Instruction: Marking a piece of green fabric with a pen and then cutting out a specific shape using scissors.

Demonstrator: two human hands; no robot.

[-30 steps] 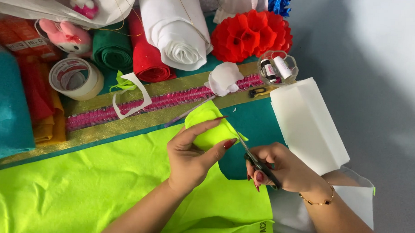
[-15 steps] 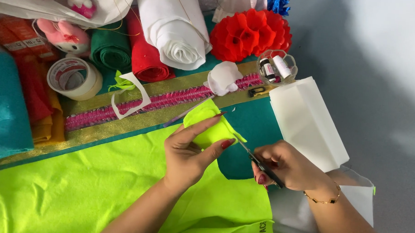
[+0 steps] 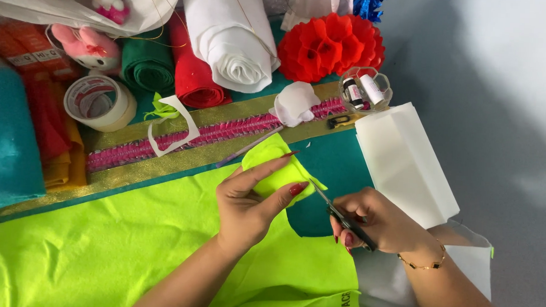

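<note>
Hands (scissors right) around felt piece

The right hand has eased its scissors slightly lower — little else differs.

neon yellow-green felt piece: matt, soft cloth. scissors: dark handles, thin metal blades. white felt roll: matt, fuzzy. red felt roll: matt. tape roll: glossy plastic. gold ribbon: glittery, rough. red flower: crinkled paper. white folded sheet: smooth, matt.
</note>
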